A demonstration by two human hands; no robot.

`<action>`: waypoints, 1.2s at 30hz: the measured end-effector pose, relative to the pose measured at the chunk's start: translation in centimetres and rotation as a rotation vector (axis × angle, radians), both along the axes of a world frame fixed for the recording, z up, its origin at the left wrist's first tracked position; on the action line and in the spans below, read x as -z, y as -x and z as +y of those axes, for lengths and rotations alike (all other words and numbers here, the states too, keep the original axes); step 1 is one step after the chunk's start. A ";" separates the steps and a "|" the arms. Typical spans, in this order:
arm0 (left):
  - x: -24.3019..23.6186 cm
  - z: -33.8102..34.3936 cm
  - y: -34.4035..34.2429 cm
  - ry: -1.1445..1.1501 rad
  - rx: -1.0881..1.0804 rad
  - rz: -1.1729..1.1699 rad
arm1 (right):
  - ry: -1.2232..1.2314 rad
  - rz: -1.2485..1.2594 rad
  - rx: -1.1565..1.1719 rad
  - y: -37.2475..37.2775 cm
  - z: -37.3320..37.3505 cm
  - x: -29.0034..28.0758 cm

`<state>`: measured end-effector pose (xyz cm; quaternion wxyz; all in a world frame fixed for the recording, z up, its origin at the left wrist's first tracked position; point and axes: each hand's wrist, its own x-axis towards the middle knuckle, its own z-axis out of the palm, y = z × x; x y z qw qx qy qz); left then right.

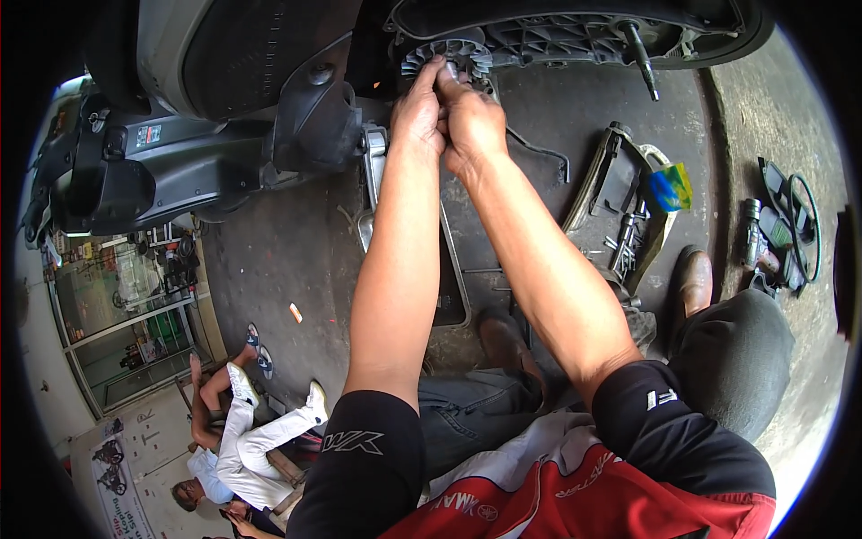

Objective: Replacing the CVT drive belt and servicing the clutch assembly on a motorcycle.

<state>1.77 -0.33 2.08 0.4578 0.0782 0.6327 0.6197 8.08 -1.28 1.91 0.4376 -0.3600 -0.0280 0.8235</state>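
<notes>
Both my arms reach forward to a finned metal fan wheel (480, 56) at the front of the opened scooter transmission case (548, 40). My left hand (419, 112) is closed, its fingers pressed together at the wheel's middle. Right beside it, my right hand (476, 121) is closed too, with thumb and fingers at the hub. A small shiny metal part (452, 70) shows between the fingertips. My own hands hide most of it, so its kind cannot be made out. Farther right, a bare metal shaft (639, 61) sticks out of the case.
A removed cover (588, 180) with tools (627, 238) lies on the dark floor mat at right, a blue-yellow piece (671, 187) on its edge. A power tool (754, 234) lies farther right. A dark tray (453, 296) lies under my arms. People (260, 440) sit at lower left.
</notes>
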 end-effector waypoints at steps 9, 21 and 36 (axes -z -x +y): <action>0.1 -0.3 0.6 0.026 0.022 0.066 | -0.059 -0.027 -0.011 -0.2 0.0 0.1; 0.8 -0.8 2.2 0.081 0.083 0.089 | -0.025 0.026 -0.019 -0.5 -0.1 0.0; 0.6 -0.3 1.3 0.007 0.058 0.098 | -0.076 0.031 0.026 0.1 0.2 0.6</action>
